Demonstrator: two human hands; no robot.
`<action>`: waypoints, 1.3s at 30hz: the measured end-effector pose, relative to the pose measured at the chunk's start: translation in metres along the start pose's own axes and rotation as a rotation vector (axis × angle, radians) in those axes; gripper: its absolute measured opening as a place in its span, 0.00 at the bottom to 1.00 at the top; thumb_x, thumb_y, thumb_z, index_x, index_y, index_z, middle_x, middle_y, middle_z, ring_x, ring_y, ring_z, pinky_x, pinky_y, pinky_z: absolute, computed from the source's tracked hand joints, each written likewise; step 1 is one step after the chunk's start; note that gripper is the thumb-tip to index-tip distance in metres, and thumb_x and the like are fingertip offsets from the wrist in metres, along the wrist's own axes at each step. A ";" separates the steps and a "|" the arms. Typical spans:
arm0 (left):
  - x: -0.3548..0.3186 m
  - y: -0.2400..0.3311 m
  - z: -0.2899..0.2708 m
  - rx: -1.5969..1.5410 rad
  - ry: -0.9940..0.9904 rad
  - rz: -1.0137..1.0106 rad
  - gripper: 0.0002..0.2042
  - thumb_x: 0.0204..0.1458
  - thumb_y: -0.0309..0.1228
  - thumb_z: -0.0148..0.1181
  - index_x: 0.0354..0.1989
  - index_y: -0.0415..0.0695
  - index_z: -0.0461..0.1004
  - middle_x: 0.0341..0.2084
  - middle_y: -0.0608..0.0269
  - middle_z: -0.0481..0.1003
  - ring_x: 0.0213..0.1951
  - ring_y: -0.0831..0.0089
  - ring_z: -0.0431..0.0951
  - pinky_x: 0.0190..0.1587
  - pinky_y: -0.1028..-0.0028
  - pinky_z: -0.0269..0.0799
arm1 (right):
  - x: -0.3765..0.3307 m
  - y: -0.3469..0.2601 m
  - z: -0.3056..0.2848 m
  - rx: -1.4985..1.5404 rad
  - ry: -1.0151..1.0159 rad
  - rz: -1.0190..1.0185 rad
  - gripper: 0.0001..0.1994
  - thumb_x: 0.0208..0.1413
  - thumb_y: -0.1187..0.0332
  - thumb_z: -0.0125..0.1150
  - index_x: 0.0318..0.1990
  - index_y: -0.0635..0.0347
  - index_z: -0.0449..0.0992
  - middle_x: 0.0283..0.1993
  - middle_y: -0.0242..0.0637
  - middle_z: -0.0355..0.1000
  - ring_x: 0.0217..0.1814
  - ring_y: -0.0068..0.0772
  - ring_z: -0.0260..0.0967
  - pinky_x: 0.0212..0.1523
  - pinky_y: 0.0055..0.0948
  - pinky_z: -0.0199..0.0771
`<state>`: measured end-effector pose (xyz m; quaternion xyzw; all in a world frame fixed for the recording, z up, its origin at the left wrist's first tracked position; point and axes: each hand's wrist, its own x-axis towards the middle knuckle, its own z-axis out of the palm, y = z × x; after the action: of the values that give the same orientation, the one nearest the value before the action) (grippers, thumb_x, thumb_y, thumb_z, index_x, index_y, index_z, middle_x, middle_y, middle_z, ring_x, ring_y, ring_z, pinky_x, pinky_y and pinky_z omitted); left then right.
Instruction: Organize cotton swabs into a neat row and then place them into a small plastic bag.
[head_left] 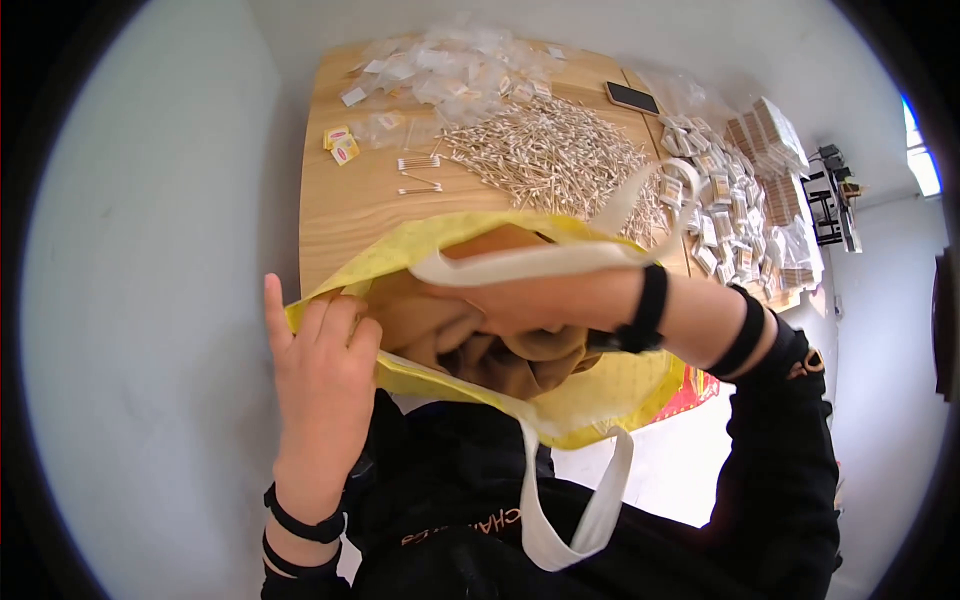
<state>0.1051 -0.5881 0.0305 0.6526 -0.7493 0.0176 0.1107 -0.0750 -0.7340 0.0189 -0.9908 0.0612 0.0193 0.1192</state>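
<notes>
A large yellow bag (400,245) with white strap handles (540,263) gapes toward me in front of my body. Soft brown cloth (525,360) lies in folds inside it. At the bag's left end, my left hand (325,385) has its fingers curled over the rim, gripping it, with one finger sticking up at the outer side. My right hand (530,302) reaches down into the bag from the right, under one handle, against the brown cloth. Its fingers are mostly hidden among the folds and the bag's wall.
Beyond the bag, a wooden table (345,215) holds a big heap of loose cotton swabs (560,150). Clear plastic bags (450,65) pile up at the back, yellow cards (342,146) lie left. A phone (632,97) and packed swab bundles (720,205) are right. A wall (170,250) stands left.
</notes>
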 end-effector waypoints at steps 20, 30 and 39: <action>0.004 0.020 -0.010 -0.117 0.140 0.037 0.11 0.38 0.22 0.60 0.14 0.41 0.61 0.55 0.58 0.70 0.59 0.64 0.66 0.64 0.35 0.33 | 0.056 0.067 0.087 0.475 -0.179 0.354 0.18 0.56 0.58 0.47 0.36 0.63 0.78 0.39 0.49 0.76 0.41 0.51 0.72 0.48 0.41 0.69; -0.004 0.017 -0.012 -0.147 0.140 -0.037 0.14 0.40 0.25 0.60 0.11 0.42 0.60 0.56 0.52 0.69 0.61 0.65 0.64 0.65 0.40 0.25 | 0.009 0.035 0.027 0.695 -0.345 0.669 0.20 0.51 0.58 0.57 0.50 0.58 0.75 0.44 0.38 0.76 0.44 0.30 0.73 0.46 0.30 0.71; 0.012 0.022 -0.006 -0.204 0.158 0.053 0.14 0.41 0.24 0.59 0.12 0.43 0.59 0.57 0.52 0.68 0.62 0.65 0.64 0.66 0.40 0.27 | 0.015 0.124 0.167 0.199 0.084 0.719 0.17 0.54 0.61 0.52 0.47 0.60 0.75 0.46 0.48 0.73 0.50 0.48 0.70 0.49 0.39 0.69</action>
<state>0.0829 -0.5957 0.0407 0.6145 -0.7532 -0.0045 0.2347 -0.0794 -0.8151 -0.1733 -0.8895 0.4115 0.0130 0.1979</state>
